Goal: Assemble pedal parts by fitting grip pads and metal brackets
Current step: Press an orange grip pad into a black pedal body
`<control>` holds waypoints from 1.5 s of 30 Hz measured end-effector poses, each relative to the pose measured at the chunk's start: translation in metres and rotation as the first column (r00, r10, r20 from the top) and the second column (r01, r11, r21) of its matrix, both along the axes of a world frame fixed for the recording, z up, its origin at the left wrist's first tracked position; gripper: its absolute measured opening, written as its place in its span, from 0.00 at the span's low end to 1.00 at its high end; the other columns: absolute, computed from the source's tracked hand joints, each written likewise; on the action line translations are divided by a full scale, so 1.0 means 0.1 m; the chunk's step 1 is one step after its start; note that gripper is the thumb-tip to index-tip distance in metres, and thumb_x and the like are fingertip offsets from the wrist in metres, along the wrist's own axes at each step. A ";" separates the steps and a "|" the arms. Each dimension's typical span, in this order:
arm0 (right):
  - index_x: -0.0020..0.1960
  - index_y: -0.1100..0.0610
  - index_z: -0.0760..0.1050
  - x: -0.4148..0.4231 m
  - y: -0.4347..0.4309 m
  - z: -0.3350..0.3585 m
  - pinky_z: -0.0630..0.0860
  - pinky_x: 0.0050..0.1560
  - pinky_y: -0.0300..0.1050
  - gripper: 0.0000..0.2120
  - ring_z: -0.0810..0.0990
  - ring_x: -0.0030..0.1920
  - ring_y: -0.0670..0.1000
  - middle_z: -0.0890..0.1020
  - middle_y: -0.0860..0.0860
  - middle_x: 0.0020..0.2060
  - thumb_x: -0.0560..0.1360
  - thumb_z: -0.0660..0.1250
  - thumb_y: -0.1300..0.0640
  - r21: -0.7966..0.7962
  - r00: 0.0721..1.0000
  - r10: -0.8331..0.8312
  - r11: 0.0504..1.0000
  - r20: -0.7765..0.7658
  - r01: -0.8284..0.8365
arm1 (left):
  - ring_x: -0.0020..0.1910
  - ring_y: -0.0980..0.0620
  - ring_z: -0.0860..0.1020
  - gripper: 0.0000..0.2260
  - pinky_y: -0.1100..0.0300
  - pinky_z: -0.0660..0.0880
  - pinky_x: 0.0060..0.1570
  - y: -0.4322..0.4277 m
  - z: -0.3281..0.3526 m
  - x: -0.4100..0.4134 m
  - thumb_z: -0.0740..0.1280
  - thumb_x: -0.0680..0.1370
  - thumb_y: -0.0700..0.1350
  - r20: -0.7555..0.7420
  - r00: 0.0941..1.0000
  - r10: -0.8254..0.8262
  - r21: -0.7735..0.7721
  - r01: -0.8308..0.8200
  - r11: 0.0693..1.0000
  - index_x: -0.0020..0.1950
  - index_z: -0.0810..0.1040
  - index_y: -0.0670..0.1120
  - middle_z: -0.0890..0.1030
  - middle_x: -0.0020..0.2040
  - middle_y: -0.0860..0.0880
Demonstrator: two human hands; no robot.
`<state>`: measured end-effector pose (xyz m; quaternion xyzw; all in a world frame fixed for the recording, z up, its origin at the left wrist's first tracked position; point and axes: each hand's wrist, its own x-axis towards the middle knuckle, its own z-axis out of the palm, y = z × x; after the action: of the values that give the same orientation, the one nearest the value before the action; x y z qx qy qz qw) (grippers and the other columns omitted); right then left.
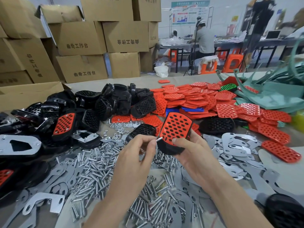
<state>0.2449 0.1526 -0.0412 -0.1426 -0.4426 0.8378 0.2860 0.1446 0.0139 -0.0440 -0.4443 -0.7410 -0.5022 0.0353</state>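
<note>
My right hand [194, 153] grips a black pedal body with a red perforated grip pad [176, 127] fitted on its face, tilted up above the table. My left hand [139, 150] pinches a small silver bolt [159, 139], its tip at the pad's lower left edge. Below both hands lies a heap of loose bolts [95, 168] and flat metal brackets [233, 145]. A finished pedal with a red pad [64, 125] lies on the left among black pedal bodies [115, 102].
A pile of red grip pads [197, 99] covers the table's far right, with a few blue ones [192, 110] and a green one [228, 87]. Cardboard boxes [82, 46] stack behind. Teal plastic frames [271, 92] lie at right. A person sits at a far bench.
</note>
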 end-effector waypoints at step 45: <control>0.64 0.50 0.81 -0.01 -0.07 -0.09 0.81 0.62 0.53 0.19 0.84 0.63 0.59 0.84 0.59 0.61 0.77 0.69 0.66 0.152 0.997 0.079 0.985 -0.015 -0.075 | 0.44 0.61 0.80 0.11 0.62 0.77 0.43 -0.01 -0.03 -0.02 0.59 0.79 0.62 0.080 0.996 0.034 -0.048 -0.030 0.998 0.49 0.77 0.59 0.82 0.41 0.61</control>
<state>0.2442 0.1455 -0.0499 -0.0944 -0.5072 0.8136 0.2681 0.1427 0.0131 -0.0472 -0.4125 -0.7603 -0.5017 0.0030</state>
